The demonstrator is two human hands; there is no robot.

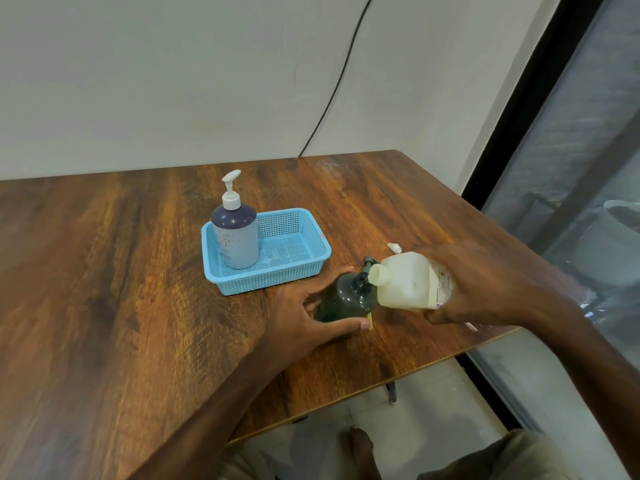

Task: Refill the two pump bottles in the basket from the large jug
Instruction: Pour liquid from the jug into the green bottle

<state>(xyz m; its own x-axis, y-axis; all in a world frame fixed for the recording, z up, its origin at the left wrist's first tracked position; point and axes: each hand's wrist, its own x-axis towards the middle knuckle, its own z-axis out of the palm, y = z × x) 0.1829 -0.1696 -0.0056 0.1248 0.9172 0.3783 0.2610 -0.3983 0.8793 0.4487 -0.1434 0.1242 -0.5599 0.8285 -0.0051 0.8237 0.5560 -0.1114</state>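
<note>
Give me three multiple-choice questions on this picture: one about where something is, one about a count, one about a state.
1. Where is the dark bottle?
A. On the table, beside the basket
B. Inside the basket
C. On the floor

2. How many bottles stand in the basket?
A. None
B. One
C. Two

3. How is the jug held?
A. Upright and capped
B. Lying in the basket
C. Tilted, with its mouth at the dark bottle's neck

Answers:
1. A: the left hand holds it on the table, outside the basket.
2. B: only the white-pump bottle stands inside.
3. C: the right hand tips its open mouth there.
</note>
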